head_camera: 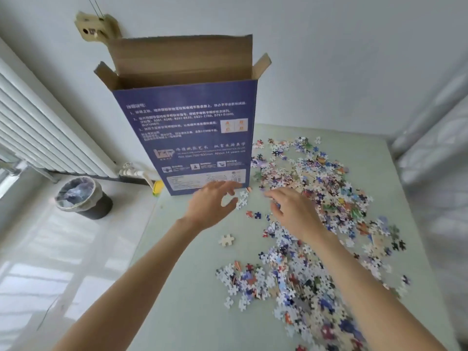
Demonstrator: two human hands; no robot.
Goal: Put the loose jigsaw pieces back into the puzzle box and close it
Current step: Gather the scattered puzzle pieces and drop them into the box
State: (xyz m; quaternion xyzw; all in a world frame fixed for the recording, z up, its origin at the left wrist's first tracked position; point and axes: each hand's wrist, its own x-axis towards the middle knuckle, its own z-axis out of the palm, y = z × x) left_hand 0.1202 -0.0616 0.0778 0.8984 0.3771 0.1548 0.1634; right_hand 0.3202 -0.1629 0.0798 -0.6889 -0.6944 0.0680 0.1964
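Note:
A tall blue puzzle box stands upright at the far left of the pale green table, its brown top flaps open. Loose jigsaw pieces lie scattered over the table's right half, with a denser heap nearer me. My left hand hovers in front of the box's lower edge, fingers spread and relaxed, holding nothing. My right hand is over the pieces just right of the box, fingers bent down among them; I cannot tell whether it holds any. A single pale piece lies apart.
A dark waste bin with a plastic liner stands on the floor at left. A white radiator runs along the left wall. A white wall stands close behind the box, and a pale curtain hangs at right.

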